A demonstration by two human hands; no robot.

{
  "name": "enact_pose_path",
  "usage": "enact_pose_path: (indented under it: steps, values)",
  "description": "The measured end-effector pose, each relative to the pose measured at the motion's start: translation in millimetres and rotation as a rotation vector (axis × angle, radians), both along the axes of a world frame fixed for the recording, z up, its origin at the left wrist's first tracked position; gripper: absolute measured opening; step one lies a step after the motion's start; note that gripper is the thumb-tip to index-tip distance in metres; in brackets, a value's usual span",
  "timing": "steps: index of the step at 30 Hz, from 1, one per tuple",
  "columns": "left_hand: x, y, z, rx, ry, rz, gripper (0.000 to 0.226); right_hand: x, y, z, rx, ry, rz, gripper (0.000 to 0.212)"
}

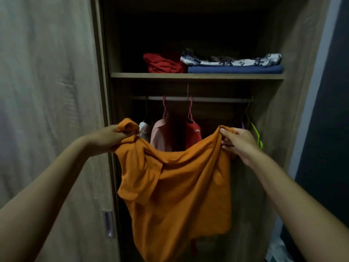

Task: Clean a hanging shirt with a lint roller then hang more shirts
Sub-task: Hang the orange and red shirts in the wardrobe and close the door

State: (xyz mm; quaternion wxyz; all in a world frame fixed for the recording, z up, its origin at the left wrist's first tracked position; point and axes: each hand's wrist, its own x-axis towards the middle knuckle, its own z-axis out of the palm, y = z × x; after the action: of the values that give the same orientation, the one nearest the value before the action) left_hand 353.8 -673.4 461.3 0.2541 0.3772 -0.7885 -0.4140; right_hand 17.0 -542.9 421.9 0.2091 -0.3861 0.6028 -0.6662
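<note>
Both forearms reach out; left hand [109,138] and right hand [238,143] clamp fingers on the orange shirt [175,178], spreading it, likely for a hanger [256,132].

Both bare arms reached forward and upward from the lower corners of the view, forearms converging a little toward the middle. The left hand [108,137] was closed into a fist, knuckles turned away from the camera, with a bunch of orange shirt [175,182] gathered inside it. The right hand [237,142] sat at about the same height, well apart from the left (its fingers [225,142] curled inward, thumb on top), pinching the fabric's edge. Both wrists were nearly straight, the elbows out of view.
</note>
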Motion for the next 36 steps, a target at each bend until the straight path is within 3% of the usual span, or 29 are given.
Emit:
enact_pose_path:
  steps: [4,8,16,20,23,25,27,29,31,34,36]
  values:
    - [10.9,-10.9,3.9,-0.028,0.072,-0.055,0.046,-10.2,-12.1,-1.7,-0.049,-0.064,-0.152,0.020]
    - [18.4,-24.5,4.9,-0.022,0.138,0.018,0.054,-20.5,-19.4,-7.0,0.022,-0.064,-0.207,0.021]
    - [-17.3,-15.4,-1.1,-0.100,0.312,0.063,0.026,-17.8,-34.9,-28.4,0.270,0.378,-0.291,0.040]
    - [-30.2,-15.6,-0.5,-0.124,0.217,0.012,0.013,-18.2,-40.6,-41.8,0.267,0.378,-0.216,0.040]
    - [-32.5,-18.0,0.1,-0.176,0.121,0.025,0.020,-16.9,-38.9,-46.7,0.203,0.366,-0.188,0.038]
    - [-30.9,-18.2,1.6,-0.085,0.152,0.001,0.019,-14.7,-36.0,-45.8,0.156,0.354,-0.146,0.039]
    - [-20.8,-27.1,-1.1,0.158,0.108,-0.109,0.033,-10.7,-33.4,-41.5,0.113,0.329,-0.098,0.040]
    - [-12.5,-44.7,-15.2,0.451,-0.036,-0.366,0.054,-3.9,-31.9,-37.2,0.089,0.257,-0.002,0.035]
    - [-19.4,-53.5,-41.0,0.654,-0.123,-0.590,0.059,8.0,-31.4,-33.4,0.088,0.155,0.130,0.031]
    - [-57.8,-37.7,-87.0,0.738,-0.010,-0.523,0.064,27.8,-29.5,-30.9,0.075,0.014,0.347,0.027]
    - [-85.3,-23.4,-115.4,0.620,0.079,-0.384,0.071,36.9,-27.9,-34.5,0.063,-0.078,0.451,0.024]
